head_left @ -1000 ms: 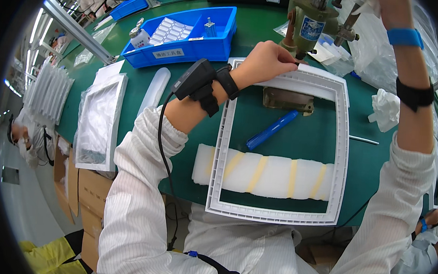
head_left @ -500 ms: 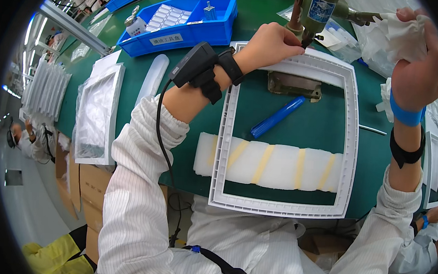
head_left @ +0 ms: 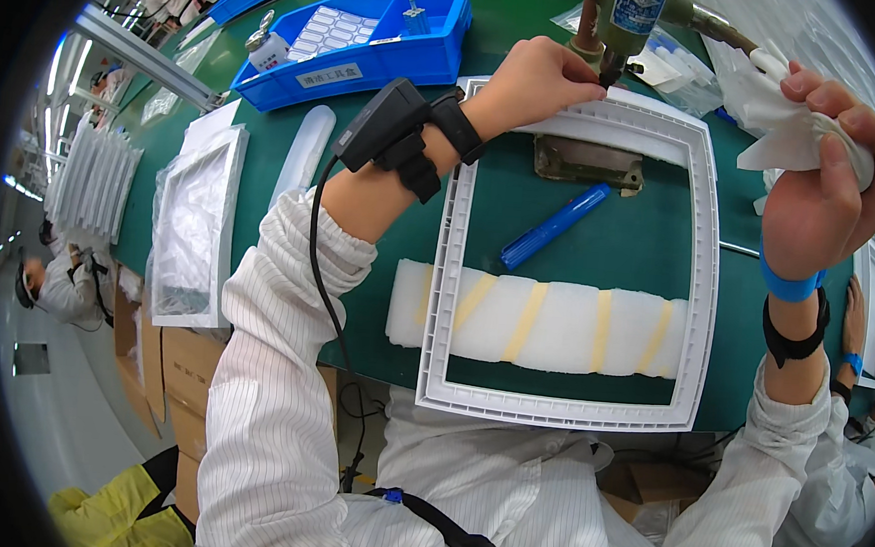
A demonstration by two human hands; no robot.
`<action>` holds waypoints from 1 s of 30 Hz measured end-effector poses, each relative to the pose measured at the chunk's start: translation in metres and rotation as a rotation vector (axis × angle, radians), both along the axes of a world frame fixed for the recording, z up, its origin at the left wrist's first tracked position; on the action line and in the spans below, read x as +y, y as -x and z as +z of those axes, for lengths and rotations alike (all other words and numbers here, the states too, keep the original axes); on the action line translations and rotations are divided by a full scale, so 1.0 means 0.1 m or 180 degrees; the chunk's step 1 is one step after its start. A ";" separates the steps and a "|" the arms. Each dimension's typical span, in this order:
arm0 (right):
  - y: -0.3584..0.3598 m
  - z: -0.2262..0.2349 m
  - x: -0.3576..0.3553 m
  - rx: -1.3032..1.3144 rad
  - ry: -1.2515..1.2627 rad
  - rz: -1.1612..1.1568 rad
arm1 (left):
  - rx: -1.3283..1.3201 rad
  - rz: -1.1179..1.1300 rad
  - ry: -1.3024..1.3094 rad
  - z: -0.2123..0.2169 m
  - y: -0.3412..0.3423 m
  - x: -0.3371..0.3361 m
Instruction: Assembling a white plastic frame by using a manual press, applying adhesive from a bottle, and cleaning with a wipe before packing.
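Note:
A white rectangular plastic frame (head_left: 699, 290) lies at the bench's front edge, its far side under a green hand press (head_left: 634, 15). My left hand (head_left: 534, 87) is at that far side, thumb and fingertips pinched together right beside the press's dark tip. Whatever is between them is too small or hidden to make out. At the right, my right hand (head_left: 828, 187) is raised and closed around a crumpled white cloth (head_left: 781, 139) at the outer end of the press lever (head_left: 723, 30). The cloth hides whether the fingers also grip the lever.
Inside the frame's opening are a blue marker pen (head_left: 556, 226) and the press base (head_left: 587, 162). A taped white foam roll (head_left: 554, 326) crosses under the frame. A blue tool box (head_left: 356, 43) stands at far left, with a bagged white frame (head_left: 195, 229) nearer. Co-workers sit at right.
My right hand has come down and turned with the cloth, and the lever now slopes down to the right. The left hand keeps its pinch beside the press tip.

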State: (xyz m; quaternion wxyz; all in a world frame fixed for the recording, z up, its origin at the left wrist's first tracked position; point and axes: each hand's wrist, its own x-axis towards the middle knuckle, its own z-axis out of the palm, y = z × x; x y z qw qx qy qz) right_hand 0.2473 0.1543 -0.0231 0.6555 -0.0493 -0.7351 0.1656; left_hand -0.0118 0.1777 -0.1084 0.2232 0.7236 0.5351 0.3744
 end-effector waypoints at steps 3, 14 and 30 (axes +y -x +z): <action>0.01 -0.02 -0.10 -0.0067 -0.0036 0.0081 | -0.0028 0.0012 0.0016 -0.01 -0.02 0.01; -0.08 -0.31 -0.30 -0.0820 0.0010 -0.0203 | 0.0061 0.0003 -0.0079 -0.02 -0.01 0.02; -0.11 -0.14 -0.31 -0.1456 0.0110 0.0083 | 0.0011 0.0017 -0.0020 -0.03 0.00 0.02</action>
